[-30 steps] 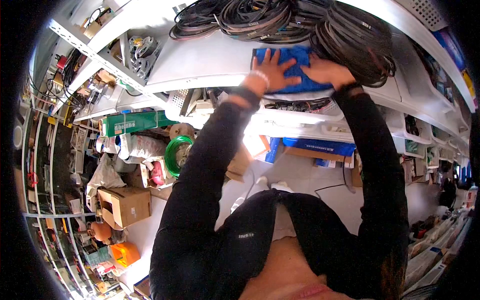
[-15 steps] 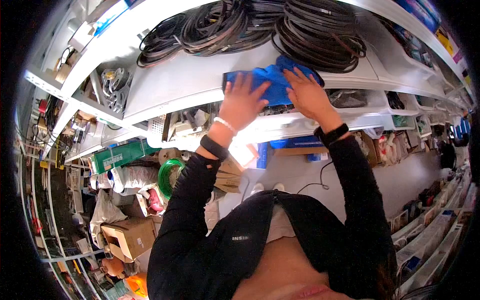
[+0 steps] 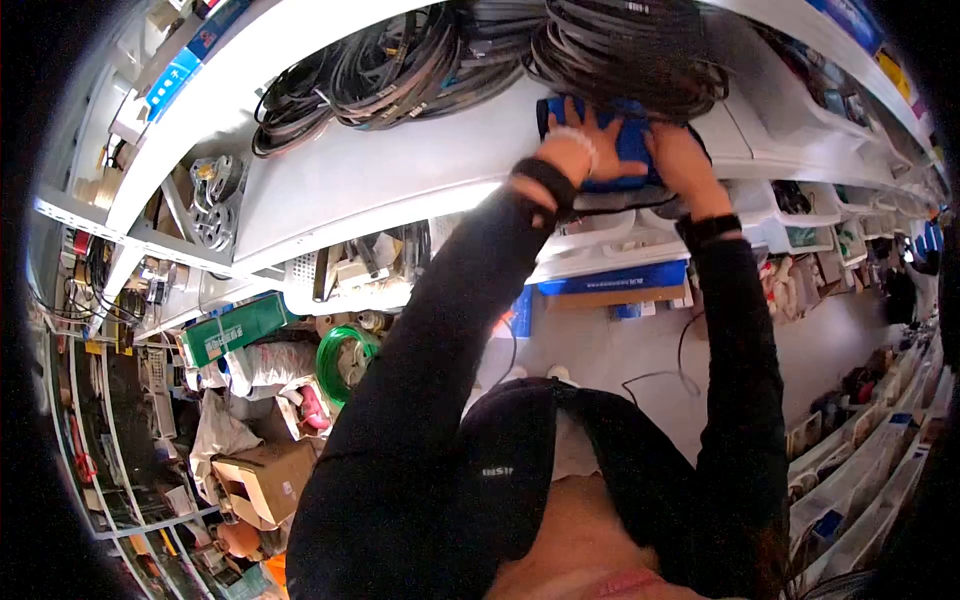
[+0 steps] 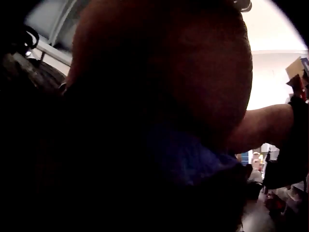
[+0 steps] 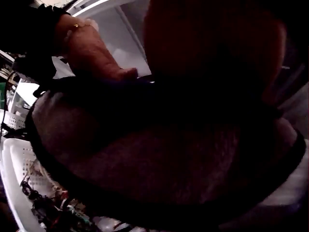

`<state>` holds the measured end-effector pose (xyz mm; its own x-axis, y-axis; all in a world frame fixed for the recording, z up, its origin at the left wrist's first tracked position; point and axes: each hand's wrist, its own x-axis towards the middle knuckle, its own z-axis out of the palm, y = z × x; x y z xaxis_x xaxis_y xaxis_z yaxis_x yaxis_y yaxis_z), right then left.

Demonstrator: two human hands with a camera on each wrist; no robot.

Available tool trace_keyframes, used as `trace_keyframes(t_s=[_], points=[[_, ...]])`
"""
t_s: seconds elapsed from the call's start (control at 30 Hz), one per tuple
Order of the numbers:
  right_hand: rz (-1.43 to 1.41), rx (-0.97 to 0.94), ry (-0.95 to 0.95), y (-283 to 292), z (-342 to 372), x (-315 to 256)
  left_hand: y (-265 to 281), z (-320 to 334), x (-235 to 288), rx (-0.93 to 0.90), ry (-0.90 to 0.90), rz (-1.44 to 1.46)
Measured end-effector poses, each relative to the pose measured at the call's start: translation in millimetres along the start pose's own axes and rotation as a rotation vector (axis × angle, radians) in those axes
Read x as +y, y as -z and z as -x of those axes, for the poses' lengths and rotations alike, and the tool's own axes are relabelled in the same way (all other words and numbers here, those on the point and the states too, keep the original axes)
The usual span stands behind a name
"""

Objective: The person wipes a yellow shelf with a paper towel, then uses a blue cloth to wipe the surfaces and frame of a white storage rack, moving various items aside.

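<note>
A blue cloth (image 3: 632,135) with a dark border lies at the front of a white shelf (image 3: 330,180), close to the black cable coils. My left hand (image 3: 588,148), with a beaded bracelet at its wrist, rests on the cloth with its fingers spread. My right hand (image 3: 686,165) presses on the cloth's right part, its fingertips near the large cable coil (image 3: 630,60). In the right wrist view, the cloth's greyish underside (image 5: 169,159) hangs forward over the shelf edge. The left wrist view is mostly dark, with a blue patch of cloth (image 4: 193,162) showing.
More cable coils (image 3: 395,75) line the back of the shelf. White bins (image 3: 590,235) with small parts stand below its front edge. On the floor at left are a cardboard box (image 3: 265,480), a green coil (image 3: 340,360) and a green box (image 3: 240,328).
Both hands came back toward the shelf's front with the cloth, then moved right and inward. The cloth now lies up against the large cable coil, its front edge drooping.
</note>
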<state>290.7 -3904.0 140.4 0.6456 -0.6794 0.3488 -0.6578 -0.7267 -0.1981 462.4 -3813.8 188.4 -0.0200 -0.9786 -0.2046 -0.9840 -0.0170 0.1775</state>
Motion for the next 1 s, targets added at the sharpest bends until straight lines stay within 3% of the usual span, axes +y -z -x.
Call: trace_keyframes(t_s=[0.07,0.1,0.13,0.23,0.27,0.3,0.4,0.43,0.47,0.53,0.6,0.8,0.87,0.93,1.0], points=[[-0.077,-0.016,0.004,3.4,-6.0,10.3,-21.0,-40.7,-18.1,0.043,-0.111,-0.104],[-0.074,-0.087,-0.012,12.1,-1.6,5.6,-26.3,-42.1,-19.4,-0.002,-0.046,-0.064],[-0.070,-0.149,-0.028,21.9,2.4,-2.3,-25.3,-21.2,-15.3,0.038,-0.045,-0.039],[0.201,0.078,-0.087,8.0,36.2,-58.2,-17.4,49.3,-20.5,0.211,-0.077,-0.025],[0.283,0.000,-0.092,18.1,44.1,-93.9,-28.3,62.5,-37.5,0.294,-0.117,-0.074],[0.208,0.081,-0.147,-4.6,45.9,-108.6,-27.1,85.1,-50.4,0.341,-0.121,-0.102],[0.070,0.040,0.011,-9.0,44.0,-179.9,-45.2,138.2,-114.0,0.606,-0.061,-0.212],[0.033,0.061,0.052,-20.8,37.5,-190.8,-41.6,156.3,-126.5,0.621,-0.015,-0.202],[-0.014,0.095,0.086,-23.8,36.3,-196.1,-48.5,164.8,-142.3,0.747,-0.012,-0.134],[-0.075,0.051,0.120,-11.6,38.5,-182.0,-62.0,170.2,-134.8,0.888,0.068,-0.226],[-0.040,0.108,0.067,-15.0,48.1,-147.9,-68.6,154.6,-110.2,0.868,0.093,-0.237],[0.003,0.184,-0.119,32.7,79.2,-0.5,-66.1,73.9,39.9,0.746,-0.160,-0.088],[0.113,0.141,-0.220,51.8,77.0,48.4,-61.6,40.1,86.2,0.692,-0.213,-0.085],[0.042,0.032,-0.226,68.1,65.2,87.3,-61.0,3.8,124.8,0.621,-0.258,-0.052],[0.064,-0.122,-0.061,76.4,39.0,107.2,-63.3,-30.6,160.3,0.629,-0.147,-0.011]])
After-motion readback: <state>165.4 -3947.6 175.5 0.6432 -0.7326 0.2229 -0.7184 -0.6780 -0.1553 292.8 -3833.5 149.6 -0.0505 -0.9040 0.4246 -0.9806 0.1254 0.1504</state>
